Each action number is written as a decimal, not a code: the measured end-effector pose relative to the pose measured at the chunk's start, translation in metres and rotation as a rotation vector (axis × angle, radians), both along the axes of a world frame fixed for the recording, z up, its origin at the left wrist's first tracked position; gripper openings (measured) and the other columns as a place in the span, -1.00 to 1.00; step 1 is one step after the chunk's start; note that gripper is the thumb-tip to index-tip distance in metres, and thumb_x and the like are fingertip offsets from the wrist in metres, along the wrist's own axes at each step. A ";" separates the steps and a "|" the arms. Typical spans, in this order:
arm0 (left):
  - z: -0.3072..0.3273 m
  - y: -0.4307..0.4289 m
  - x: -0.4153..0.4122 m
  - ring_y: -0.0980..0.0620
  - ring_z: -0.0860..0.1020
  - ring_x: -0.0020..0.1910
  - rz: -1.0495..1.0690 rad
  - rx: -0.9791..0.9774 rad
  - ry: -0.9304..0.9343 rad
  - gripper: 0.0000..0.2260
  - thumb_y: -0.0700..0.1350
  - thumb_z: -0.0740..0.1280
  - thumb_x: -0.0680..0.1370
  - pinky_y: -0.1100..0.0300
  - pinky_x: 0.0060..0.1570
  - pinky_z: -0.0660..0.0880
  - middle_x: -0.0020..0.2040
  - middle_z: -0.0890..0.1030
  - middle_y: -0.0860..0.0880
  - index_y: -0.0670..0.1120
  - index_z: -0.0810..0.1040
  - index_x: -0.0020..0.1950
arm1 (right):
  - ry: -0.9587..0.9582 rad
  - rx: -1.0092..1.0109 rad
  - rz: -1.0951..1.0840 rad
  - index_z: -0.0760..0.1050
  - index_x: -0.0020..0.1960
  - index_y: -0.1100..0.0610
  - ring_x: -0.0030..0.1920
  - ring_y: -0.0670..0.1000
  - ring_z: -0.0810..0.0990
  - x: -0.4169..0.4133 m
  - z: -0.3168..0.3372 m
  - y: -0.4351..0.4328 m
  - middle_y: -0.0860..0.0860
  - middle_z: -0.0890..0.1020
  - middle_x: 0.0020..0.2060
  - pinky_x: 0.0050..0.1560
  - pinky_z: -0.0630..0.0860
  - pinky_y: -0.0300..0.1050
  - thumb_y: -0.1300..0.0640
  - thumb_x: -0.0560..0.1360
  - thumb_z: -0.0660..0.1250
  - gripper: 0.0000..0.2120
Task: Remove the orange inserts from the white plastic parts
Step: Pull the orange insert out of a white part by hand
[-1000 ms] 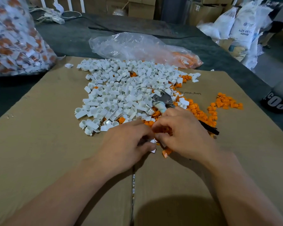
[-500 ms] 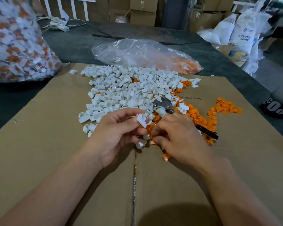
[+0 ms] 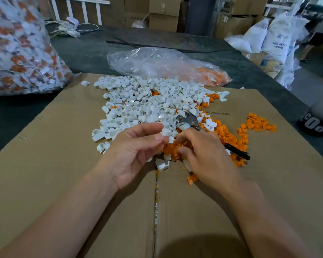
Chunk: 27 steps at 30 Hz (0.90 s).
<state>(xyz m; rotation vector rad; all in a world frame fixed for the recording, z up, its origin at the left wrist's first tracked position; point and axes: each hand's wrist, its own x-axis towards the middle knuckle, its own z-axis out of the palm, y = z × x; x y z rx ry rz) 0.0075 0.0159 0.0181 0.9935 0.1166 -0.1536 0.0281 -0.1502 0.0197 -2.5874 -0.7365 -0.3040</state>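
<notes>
1. Head view: my left hand (image 3: 136, 151), palm turned inward, pinches one white part (image 3: 165, 132) between thumb and forefinger at the near edge of the white pile (image 3: 147, 107). Its other fingers are loosely curled.
2. The part is a small, smooth plastic block. It is too small for me to make out its long axis or which way its opening faces.
3. My right hand (image 3: 203, 155) sits knuckles up just beside the left, fingers curled down into the orange inserts (image 3: 226, 135). I cannot tell whether they grip anything.
4. The pliers (image 3: 187, 120) lie on a diagonal, steel head far-left against the pile and black handle near-right. The middle is hidden under the right hand, so I cannot say if it holds them.
5. The white pile is matte: short round cups with flat tabs, pointing every way, spread on flat brown cardboard (image 3: 63, 164) with a centre seam running toward me.
6. The inserts form a ragged band along the pile's right side. A smaller heap (image 3: 259, 123) lies apart, farther right.
7. Behind, a crumpled clear bag (image 3: 157, 62) holds orange pieces at its right end. A big bag (image 3: 17, 53) of mixed white and orange, blurred and cut off at the left edge, rests on the dark table (image 3: 86, 51).
8. White sacks (image 3: 276, 40) stand far right, with print I cannot read.
</notes>
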 end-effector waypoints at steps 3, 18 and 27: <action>-0.001 -0.005 0.000 0.03 0.64 -0.35 0.023 0.041 -0.010 -0.81 -0.35 0.40 0.16 0.31 -0.36 0.55 -0.31 0.66 -0.12 -0.17 0.66 -0.27 | -0.018 0.072 0.055 0.47 -0.03 0.06 -0.17 -0.08 0.44 -0.004 0.000 0.008 -0.07 0.54 -0.21 0.00 0.21 -0.21 0.14 0.51 0.28 -0.95; -0.006 -0.008 -0.002 0.07 0.60 -0.37 -0.028 0.094 -0.124 -0.80 -0.30 0.34 0.29 0.33 -0.39 0.52 -0.32 0.63 -0.10 -0.11 0.70 -0.19 | 0.082 0.710 0.049 0.55 -0.09 -0.14 -0.13 -0.16 0.59 -0.010 0.005 0.009 -0.16 0.60 -0.19 -0.08 0.54 -0.25 0.32 0.39 0.41 -0.65; -0.004 -0.011 -0.005 0.04 0.61 -0.39 -0.004 0.118 -0.177 -0.81 -0.33 0.35 0.26 0.29 -0.36 0.56 -0.32 0.65 -0.08 -0.12 0.69 -0.26 | 0.146 0.733 0.021 0.53 -0.21 -0.14 -0.24 -0.20 0.62 -0.013 0.005 0.009 -0.20 0.62 -0.32 -0.23 0.51 -0.41 0.31 0.40 0.41 -0.67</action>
